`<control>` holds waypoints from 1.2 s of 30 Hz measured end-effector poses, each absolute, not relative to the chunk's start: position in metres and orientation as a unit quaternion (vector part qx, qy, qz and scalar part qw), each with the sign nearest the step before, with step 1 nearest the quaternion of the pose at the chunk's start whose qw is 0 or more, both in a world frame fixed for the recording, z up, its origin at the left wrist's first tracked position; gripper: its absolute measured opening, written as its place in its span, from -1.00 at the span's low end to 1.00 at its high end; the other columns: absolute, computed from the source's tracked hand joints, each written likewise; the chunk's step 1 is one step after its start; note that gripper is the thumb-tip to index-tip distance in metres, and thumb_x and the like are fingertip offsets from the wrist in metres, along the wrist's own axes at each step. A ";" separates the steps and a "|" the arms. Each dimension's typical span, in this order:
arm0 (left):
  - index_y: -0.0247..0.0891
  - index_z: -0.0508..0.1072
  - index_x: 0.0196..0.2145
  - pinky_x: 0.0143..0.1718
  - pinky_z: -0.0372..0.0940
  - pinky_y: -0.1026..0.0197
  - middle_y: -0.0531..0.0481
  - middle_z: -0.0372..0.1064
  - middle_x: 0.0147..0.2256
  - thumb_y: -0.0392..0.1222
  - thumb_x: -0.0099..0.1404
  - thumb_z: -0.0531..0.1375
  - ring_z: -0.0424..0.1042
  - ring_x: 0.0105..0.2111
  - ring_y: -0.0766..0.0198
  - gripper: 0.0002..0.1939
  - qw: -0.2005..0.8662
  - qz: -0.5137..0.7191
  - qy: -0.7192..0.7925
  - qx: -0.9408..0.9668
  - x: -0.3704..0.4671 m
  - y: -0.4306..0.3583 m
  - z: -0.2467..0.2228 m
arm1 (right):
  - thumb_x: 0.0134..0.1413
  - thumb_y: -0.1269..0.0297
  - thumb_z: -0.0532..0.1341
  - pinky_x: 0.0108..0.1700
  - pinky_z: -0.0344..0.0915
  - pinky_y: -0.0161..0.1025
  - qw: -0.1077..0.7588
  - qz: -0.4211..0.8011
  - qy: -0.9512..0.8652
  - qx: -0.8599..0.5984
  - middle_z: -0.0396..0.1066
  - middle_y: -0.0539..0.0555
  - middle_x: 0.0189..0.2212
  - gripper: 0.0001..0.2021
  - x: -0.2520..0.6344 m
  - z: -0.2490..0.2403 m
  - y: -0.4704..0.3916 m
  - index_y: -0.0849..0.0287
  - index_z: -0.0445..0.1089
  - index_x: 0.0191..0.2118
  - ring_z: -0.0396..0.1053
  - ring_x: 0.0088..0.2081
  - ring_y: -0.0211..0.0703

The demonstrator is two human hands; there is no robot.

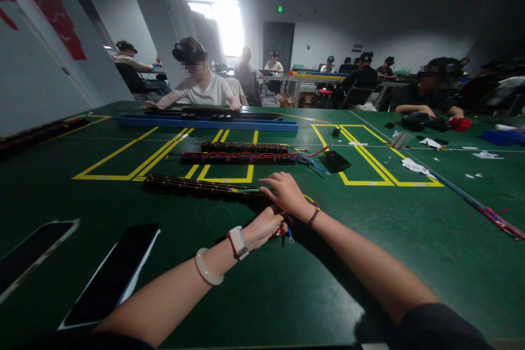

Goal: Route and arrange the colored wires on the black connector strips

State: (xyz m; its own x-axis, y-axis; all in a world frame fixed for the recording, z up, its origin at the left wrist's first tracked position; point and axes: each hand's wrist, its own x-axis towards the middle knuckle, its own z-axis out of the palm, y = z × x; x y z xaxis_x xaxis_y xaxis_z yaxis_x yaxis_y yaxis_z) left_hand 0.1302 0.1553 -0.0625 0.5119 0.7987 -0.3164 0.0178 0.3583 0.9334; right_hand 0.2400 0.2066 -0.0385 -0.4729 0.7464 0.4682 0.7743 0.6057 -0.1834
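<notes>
A long black strip module [188, 185] lies on the green table, with thin wires along its top and a green-yellow wire [246, 191] near its right end. My left hand [264, 228] is closed around a bundle of wires at that end. Ring terminals [291, 239], blue, red and black, poke out below its fingers. Just above it, my right hand [290, 195] reaches over the module's end with its fingers stretched out and apart. A yellow and red wire [312, 199] shows beyond the right wrist. My hands hide the module's right end.
Two similar black strips [238, 158] with red and blue leads lie farther back, near a black box [337, 161]. Two dark flat panels [115, 273] rest at left. Yellow tape [369, 182] marks the table. Opposite, a person [205, 85] works at a blue tray [209, 123].
</notes>
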 end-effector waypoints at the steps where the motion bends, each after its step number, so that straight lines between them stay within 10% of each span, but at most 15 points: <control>1: -0.36 0.27 -0.37 -0.64 -0.06 0.40 0.11 0.22 -0.62 -0.27 0.31 -0.01 0.09 -0.70 0.50 -0.86 0.702 0.261 0.415 0.517 0.130 0.157 -0.063 | 0.24 0.12 0.10 -0.18 0.06 -0.23 0.259 -0.023 -0.851 -0.456 0.39 0.09 -0.23 -0.71 0.248 -0.039 0.206 0.09 0.42 -0.03 0.24 -0.21 -0.17; 16: -0.40 0.33 -0.23 -0.37 0.21 0.14 -0.27 0.35 -0.37 -0.27 0.36 -0.11 0.40 -0.40 0.06 -0.74 0.050 0.060 0.395 0.915 0.111 0.159 -0.058 | 0.22 0.23 0.13 -0.27 0.06 -0.25 0.192 -0.037 -0.845 -0.497 0.43 0.07 -0.40 -0.80 0.316 -0.074 0.199 0.11 0.49 -0.17 0.26 -0.33 -0.19; 36: -0.39 0.31 -0.06 -0.34 0.14 0.18 -0.34 0.34 -0.27 -0.28 0.38 -0.17 0.38 -0.30 0.06 -0.66 -0.039 0.076 0.434 0.897 0.109 0.155 -0.035 | 0.26 0.20 0.07 -0.26 0.05 -0.25 0.208 -0.047 -0.843 -0.493 0.39 0.10 -0.39 -0.74 0.319 -0.083 0.201 0.12 0.48 -0.14 0.22 -0.32 -0.20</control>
State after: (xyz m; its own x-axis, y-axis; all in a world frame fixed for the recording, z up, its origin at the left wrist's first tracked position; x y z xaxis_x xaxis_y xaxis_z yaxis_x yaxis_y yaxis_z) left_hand 0.1092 0.1549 -0.0346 0.6121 0.7720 0.1710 0.7841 -0.6206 -0.0047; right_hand 0.3189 0.2006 -0.0828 -0.4266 0.8124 0.3976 0.8515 0.5090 -0.1264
